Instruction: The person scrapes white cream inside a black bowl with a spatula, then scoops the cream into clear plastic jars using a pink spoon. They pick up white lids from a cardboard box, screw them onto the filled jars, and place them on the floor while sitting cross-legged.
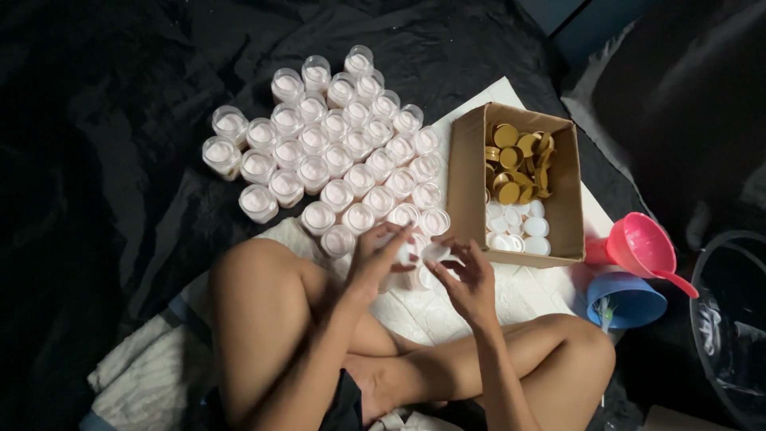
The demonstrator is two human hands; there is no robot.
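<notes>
My left hand (377, 259) and my right hand (467, 275) meet over a small clear jar (416, 263) held between them above a white sheet. The left fingers wrap the jar's side, and the right fingers touch a small white disc (436, 253) at its top. Just beyond my hands stands a cluster of several small clear jars filled with pale pink cream (335, 148). A cardboard box (471, 160) to the right holds gold caps (519, 160) at its far end and white inner lids (519, 227) at its near end.
A pink funnel (642, 243) and a blue funnel (626, 299) lie right of the box. A clear round container (730, 319) sits at the far right. Black cloth (96, 160) covers the floor. My bare crossed legs (263, 319) fill the foreground.
</notes>
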